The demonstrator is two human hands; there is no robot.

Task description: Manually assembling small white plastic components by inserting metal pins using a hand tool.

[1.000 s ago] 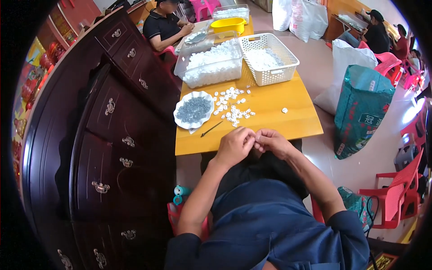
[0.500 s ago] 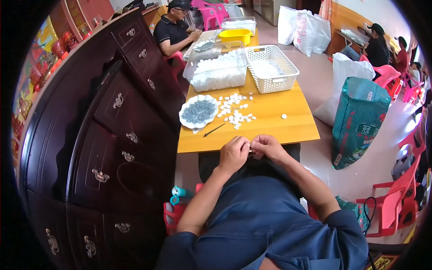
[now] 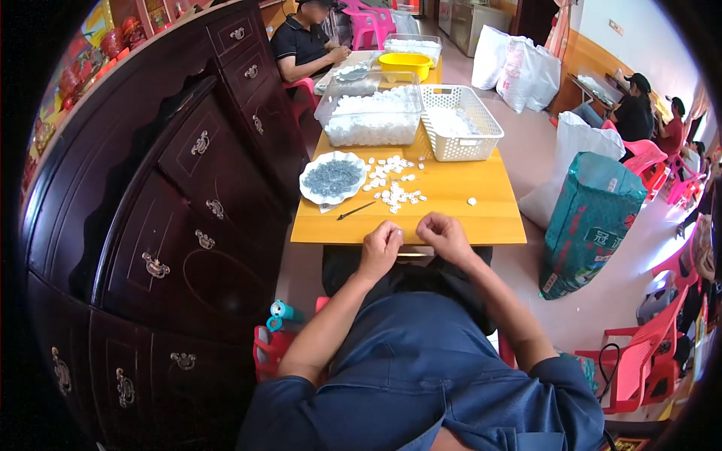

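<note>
At the table's near edge, my left hand (image 3: 381, 246) is closed with thumb and fingertips pinched together; whatever it holds is too small to make out. A short gap to its right, my right hand (image 3: 447, 234) is also closed, its fingers curled in and their contents hidden. Beyond them lie several small white pieces (image 3: 394, 197) in a loose scatter, with one white piece (image 3: 471, 201) off to the right. A thin dark pointed tool (image 3: 356, 211) rests left of my hands. Farther left, a scalloped white plate (image 3: 307, 190) holds many small grey translucent bits (image 3: 332, 177).
A clear bin (image 3: 368, 135) of white pieces and a white perforated basket (image 3: 470, 150) stand on the wooden table (image 3: 496, 225). Behind is a yellow basin (image 3: 406, 62); a co-worker (image 3: 301, 41) sits far left. Dark drawers (image 3: 150, 218) border the left, a green sack (image 3: 590, 225) the right.
My hands were together at the table edge; now they have drawn apart, the left slightly left and the right slightly right. The whole view has shifted a little.
</note>
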